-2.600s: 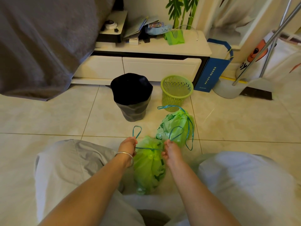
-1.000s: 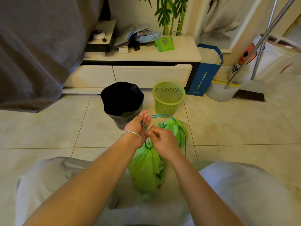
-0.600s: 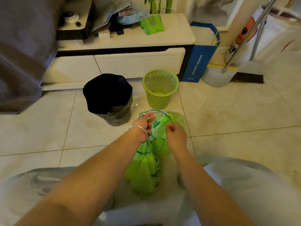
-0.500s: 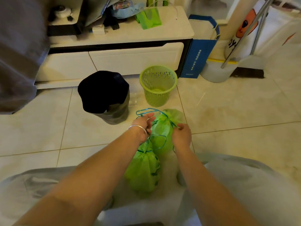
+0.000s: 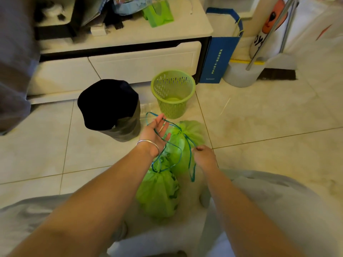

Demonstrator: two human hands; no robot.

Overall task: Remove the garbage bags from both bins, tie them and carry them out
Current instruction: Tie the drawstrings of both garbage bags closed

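Two green garbage bags with blue drawstrings lie on the tiled floor between my knees. The near bag (image 5: 157,193) is cinched at its neck. The far bag (image 5: 191,134) sits just behind it. My left hand (image 5: 155,132) is palm up with fingers spread, and blue drawstring loops (image 5: 163,127) run across the palm. My right hand (image 5: 203,156) pinches a drawstring of the far bag. The grey bin with a dark liner (image 5: 111,108) and the bare green mesh bin (image 5: 173,92) stand behind the bags.
A white low cabinet (image 5: 144,62) with clutter on top runs along the back. A blue paper bag (image 5: 220,52) and a white dustpan with a broom (image 5: 246,73) stand at the right. A grey bedcover (image 5: 13,71) hangs at the left.
My hands came off the knot of the near bag and moved apart. The left hand opened palm up under the strings, and the right hand pulled a string to the right. The view tilted down.
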